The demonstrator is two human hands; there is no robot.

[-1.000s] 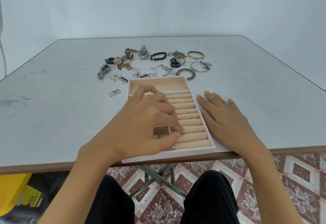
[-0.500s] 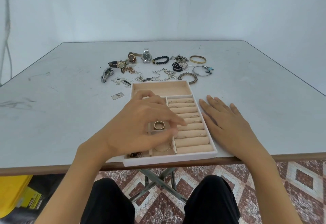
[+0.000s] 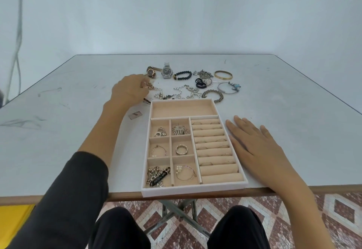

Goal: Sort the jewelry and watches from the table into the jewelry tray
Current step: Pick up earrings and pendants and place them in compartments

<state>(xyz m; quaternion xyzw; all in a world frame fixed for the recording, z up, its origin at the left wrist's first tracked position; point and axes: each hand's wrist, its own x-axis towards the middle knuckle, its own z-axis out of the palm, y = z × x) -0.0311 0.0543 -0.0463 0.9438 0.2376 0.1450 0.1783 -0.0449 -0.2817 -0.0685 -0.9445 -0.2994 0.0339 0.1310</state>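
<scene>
Left hand pinching gold chain, right hand flat — beside tray

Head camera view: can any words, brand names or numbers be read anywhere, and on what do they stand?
No text here is readable.
Black bar tag on the gold chain in the beige jewelry tray: pale marks, too blurred to read.
Silver metal watch, dark dial: too small to read.
Small grey rectangular plate on the white table: too blurred to read.
</scene>
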